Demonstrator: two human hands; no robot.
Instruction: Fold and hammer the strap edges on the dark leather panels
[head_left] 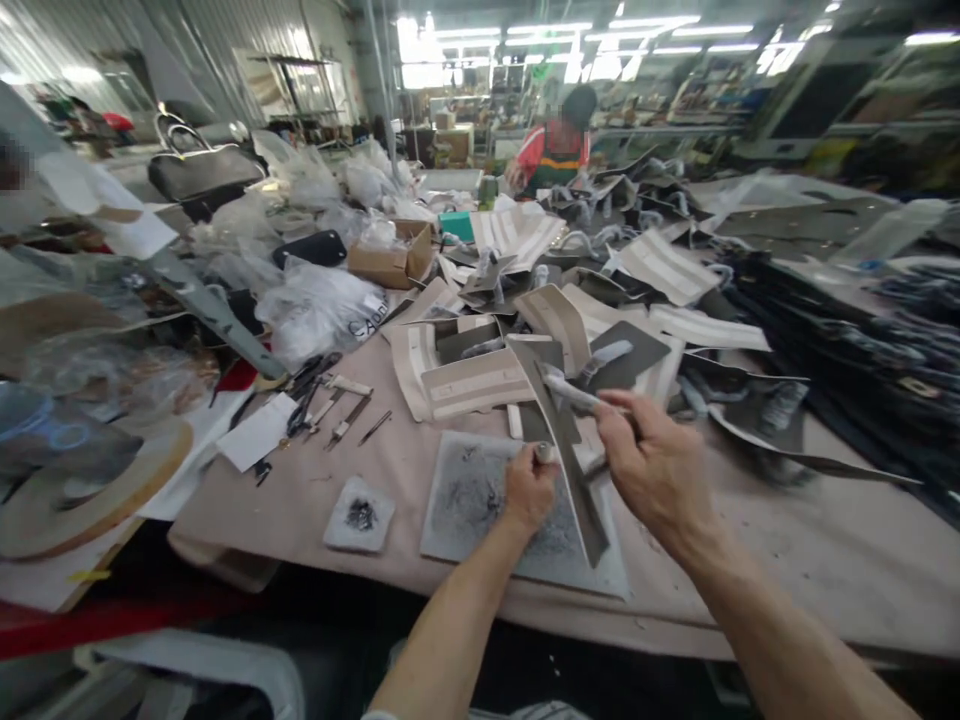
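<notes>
My right hand [654, 458] is closed on a plastic-wrapped bag handle [574, 390]. From that handle a grey-brown bag panel [562, 450] hangs on edge, tilted, over a stained grey board [461, 490]. My left hand [531, 488] is a fist just left of the panel, above the board. A small round metal end [544, 453] of a tool pokes out at its thumb; the rest is hidden in the fingers. Left of the board lies a small pale slab [360, 515] with a heap of dark bits on it.
Several bag panels [480, 383] with wrapped handles are piled beyond the board. Hand tools [351, 418] and a white paper [256, 432] lie left. Farther back are a cardboard box [390, 255] and plastic bags [315, 310]. Dark material [832, 350] is stacked right. A person [555, 150] is across the table.
</notes>
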